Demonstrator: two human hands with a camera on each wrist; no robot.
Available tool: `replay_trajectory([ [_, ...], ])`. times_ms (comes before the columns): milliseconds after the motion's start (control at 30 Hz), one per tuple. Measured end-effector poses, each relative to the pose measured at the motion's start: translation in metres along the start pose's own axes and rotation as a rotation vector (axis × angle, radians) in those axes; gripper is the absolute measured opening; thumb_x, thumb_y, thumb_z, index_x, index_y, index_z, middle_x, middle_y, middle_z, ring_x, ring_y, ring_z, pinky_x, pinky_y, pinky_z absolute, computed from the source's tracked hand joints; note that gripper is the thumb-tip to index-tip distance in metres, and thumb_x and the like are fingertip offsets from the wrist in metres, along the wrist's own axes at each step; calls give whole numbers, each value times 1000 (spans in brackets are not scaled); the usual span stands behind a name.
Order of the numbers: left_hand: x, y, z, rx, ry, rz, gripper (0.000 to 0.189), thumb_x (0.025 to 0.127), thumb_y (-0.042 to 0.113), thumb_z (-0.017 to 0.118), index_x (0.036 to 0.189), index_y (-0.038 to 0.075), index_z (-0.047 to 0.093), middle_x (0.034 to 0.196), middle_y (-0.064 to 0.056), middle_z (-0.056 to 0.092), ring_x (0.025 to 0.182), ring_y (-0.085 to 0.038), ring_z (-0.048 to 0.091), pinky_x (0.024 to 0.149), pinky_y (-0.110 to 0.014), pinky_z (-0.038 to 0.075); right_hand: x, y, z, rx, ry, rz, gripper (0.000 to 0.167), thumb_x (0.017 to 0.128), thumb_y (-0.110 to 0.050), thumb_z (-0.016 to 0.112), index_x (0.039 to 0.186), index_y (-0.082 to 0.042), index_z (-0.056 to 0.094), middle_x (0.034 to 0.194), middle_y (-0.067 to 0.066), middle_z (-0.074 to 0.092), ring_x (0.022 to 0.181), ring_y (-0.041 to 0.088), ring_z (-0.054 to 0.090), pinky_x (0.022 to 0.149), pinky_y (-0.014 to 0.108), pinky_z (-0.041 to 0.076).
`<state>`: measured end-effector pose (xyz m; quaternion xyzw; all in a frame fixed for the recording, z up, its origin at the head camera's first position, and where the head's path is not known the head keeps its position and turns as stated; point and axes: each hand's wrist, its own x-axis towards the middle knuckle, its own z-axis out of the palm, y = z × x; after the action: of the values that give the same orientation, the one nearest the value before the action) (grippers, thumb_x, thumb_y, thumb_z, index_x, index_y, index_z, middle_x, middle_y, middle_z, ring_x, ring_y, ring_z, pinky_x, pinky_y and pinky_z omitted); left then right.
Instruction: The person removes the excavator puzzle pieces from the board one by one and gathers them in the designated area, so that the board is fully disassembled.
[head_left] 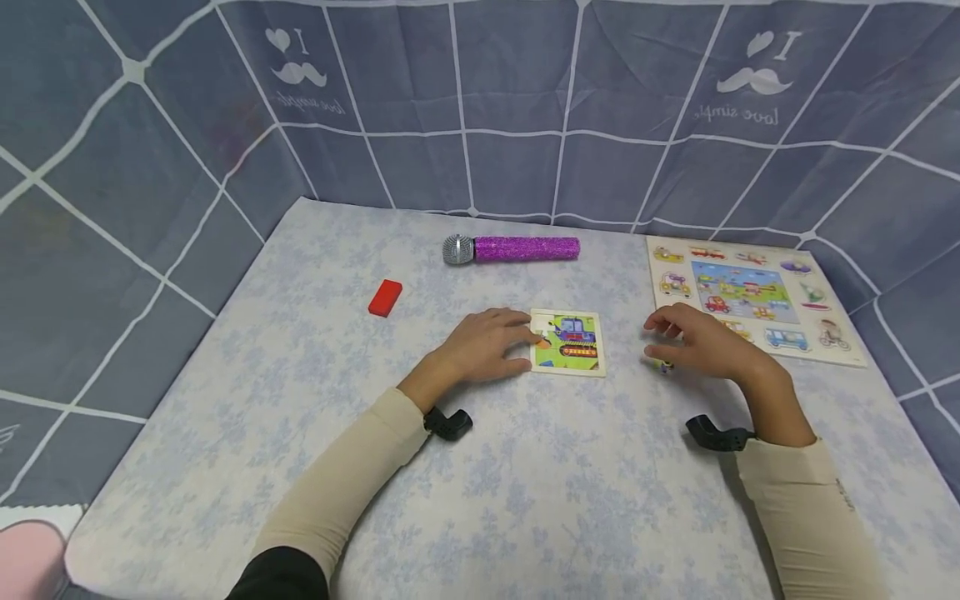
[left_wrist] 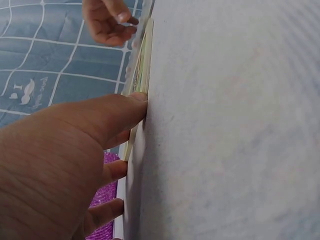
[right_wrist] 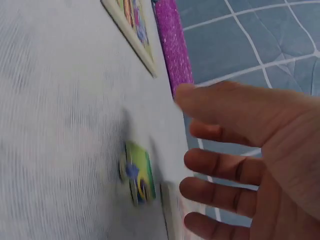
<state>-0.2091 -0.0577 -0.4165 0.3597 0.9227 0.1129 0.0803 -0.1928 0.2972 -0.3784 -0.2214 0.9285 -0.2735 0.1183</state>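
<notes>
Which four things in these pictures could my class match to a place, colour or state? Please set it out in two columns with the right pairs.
Things:
1. small puzzle
2. microphone
3. loose piece
4. red block

Descriptions:
A. near the right hand, not held
B. leftmost of the four in the head view
C. purple and silver
D. touched by the left hand

Pairs: 1-D, 2-C, 3-A, 4-B
</notes>
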Motion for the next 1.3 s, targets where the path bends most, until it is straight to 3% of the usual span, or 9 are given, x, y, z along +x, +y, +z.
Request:
replay_trajectory([
  [167, 1, 1, 1, 2, -13, -10, 48, 99, 49, 61, 144, 33, 57, 158, -1, 40, 146, -28, 32, 109, -53, 35, 17, -16, 8, -15, -14, -59, 32, 97, -18, 72, 121, 1, 62, 115, 14, 61, 106, 32, 58, 89, 53, 47],
  [367, 0, -1, 1, 3, 0, -7, 48, 98, 48, 61, 144, 32, 58, 157, -1, 40, 145, -28, 33, 109, -53, 36, 62, -40, 29, -69, -24, -157, 29, 101, -13, 63, 127, 0, 63, 117, 15, 60, 110, 33, 56, 94, 54, 45],
  [433, 1, -2, 1, 4, 4, 2, 49, 97, 49, 60, 144, 32, 58, 157, -1, 41, 145, -27, 34, 108, -53, 36, 76, -47, 35, -106, -25, -195, 29, 101, -10, 61, 129, -2, 64, 116, 16, 60, 108, 34, 55, 92, 53, 44],
  [567, 1, -3, 3, 3, 9, 18, 49, 98, 50, 60, 143, 32, 58, 157, -1, 41, 144, -26, 34, 108, -52, 37, 93, -57, 45, -210, -52, -188, 30, 99, -7, 63, 129, -8, 68, 112, 15, 59, 98, 31, 52, 82, 48, 45],
  [733, 2, -2, 3, 0, 13, 24, 47, 98, 49, 60, 142, 32, 59, 156, -1, 42, 144, -26, 35, 108, -52, 37, 101, -61, 51, -229, -69, -171, 26, 97, -3, 64, 121, -9, 69, 106, 15, 56, 89, 29, 50, 76, 45, 45],
  [900, 2, -2, 1, 8, 19, 24, 46, 98, 49, 60, 141, 32, 60, 155, -1, 43, 143, -25, 35, 108, -51, 36, 102, -64, 54, -214, -90, -149, 28, 96, -1, 59, 120, -14, 67, 107, 16, 51, 89, 31, 46, 75, 45, 41],
  [1067, 2, -2, 3, 13, 11, 12, 47, 98, 50, 59, 142, 33, 59, 157, -1, 41, 144, -27, 34, 108, -53, 36, 105, -68, 56, -221, -116, -112, 14, 95, -6, 62, 107, -15, 60, 103, 12, 46, 87, 31, 41, 70, 45, 38],
  [1300, 0, -2, 3, 8, 8, 4, 48, 99, 51, 57, 144, 33, 57, 158, 0, 39, 145, -27, 32, 109, -54, 34, 105, -74, 59, -245, -106, -92, 11, 96, -10, 64, 103, -13, 55, 107, 10, 47, 93, 30, 43, 75, 50, 38],
])
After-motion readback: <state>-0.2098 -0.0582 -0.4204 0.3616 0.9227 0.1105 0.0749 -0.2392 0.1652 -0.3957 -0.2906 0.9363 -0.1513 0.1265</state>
